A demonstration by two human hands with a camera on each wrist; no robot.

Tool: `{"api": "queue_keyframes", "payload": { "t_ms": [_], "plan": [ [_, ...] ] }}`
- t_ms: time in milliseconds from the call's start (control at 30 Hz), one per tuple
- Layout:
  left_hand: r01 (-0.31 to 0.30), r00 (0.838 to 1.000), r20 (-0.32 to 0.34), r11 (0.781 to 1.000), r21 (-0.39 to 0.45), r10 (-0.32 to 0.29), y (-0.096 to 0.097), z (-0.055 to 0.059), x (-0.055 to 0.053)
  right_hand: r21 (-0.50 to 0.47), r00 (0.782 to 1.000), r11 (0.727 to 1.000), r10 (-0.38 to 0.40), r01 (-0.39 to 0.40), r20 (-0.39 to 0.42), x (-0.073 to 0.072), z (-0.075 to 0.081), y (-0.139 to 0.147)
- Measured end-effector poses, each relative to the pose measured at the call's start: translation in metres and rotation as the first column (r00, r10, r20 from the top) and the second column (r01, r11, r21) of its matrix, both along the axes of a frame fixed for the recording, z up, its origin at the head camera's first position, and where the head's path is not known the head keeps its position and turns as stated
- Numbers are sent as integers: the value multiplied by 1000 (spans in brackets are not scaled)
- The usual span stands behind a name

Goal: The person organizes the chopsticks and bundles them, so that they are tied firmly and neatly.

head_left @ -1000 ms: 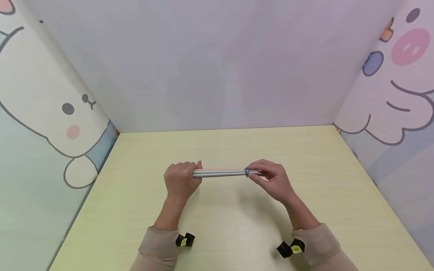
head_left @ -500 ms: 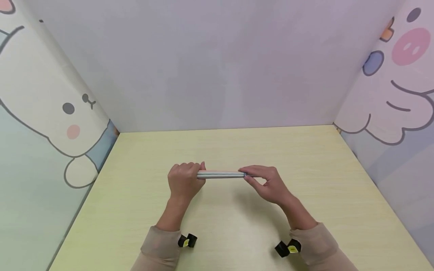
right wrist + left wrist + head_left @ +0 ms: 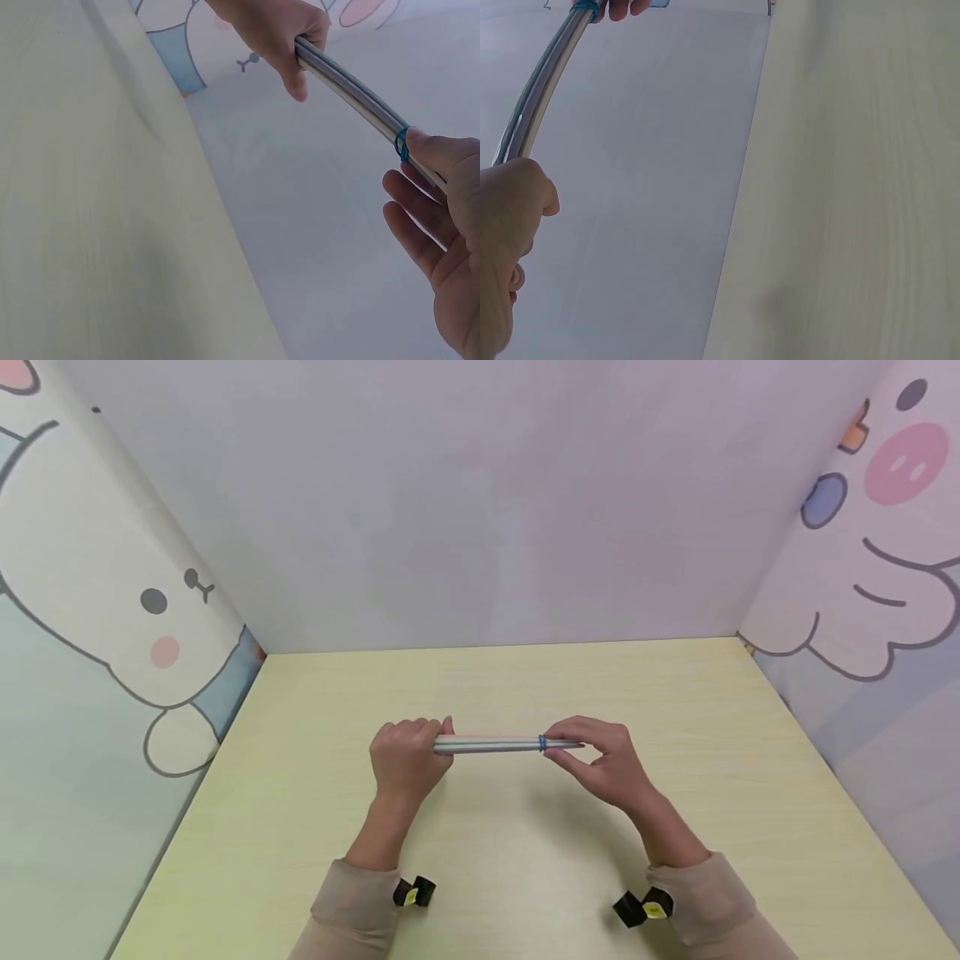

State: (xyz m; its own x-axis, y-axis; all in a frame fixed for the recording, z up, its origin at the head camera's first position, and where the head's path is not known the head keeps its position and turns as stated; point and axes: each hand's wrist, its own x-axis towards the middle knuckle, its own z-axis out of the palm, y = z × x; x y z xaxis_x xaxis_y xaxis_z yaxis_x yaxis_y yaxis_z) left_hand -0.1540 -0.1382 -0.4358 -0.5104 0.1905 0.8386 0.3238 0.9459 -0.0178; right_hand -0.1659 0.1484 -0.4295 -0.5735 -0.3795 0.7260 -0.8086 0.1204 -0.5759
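Note:
My left hand [image 3: 408, 760] wraps round one end of a bundle of slim pale chopsticks [image 3: 487, 744], thumb upward. They lie level above the table, pointing right. A blue elastic band [image 3: 542, 742] circles the bundle near its narrower right end. At that band, my right hand [image 3: 600, 760] pinches with thumb and fingertips. In the right wrist view the thumb [image 3: 442, 154] presses on the band, while the other fingers [image 3: 412, 232] spread loosely below. The left wrist view shows the chopsticks [image 3: 544, 90] rising out of my left fist; the gripped ends are hidden inside it.
Beneath the hands is a pale wood-grain table [image 3: 480, 860]. A plain light wall [image 3: 480, 510] stands behind it, and cartoon-printed panels [image 3: 97, 585] flank both sides. Small black devices [image 3: 643, 907] sit at both sleeve cuffs.
My right hand slid left along the chopsticks, covering the band, then came back right; the band shows again. The left hand shifted slightly right, still gripping the bundle.

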Motion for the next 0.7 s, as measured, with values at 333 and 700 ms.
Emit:
{"api": "queue_keyframes", "payload": {
  "t_ms": [333,700],
  "plan": [
    [10,1000,-5,1000,-14,-10,7,-3,0,48,1000,999,7,-6,-20,1,-4,3],
    [17,999,-31,1000,-24,-18,6,-2,2,146,965,986,-44,84,-259,3,0,-2]
  ]
}}
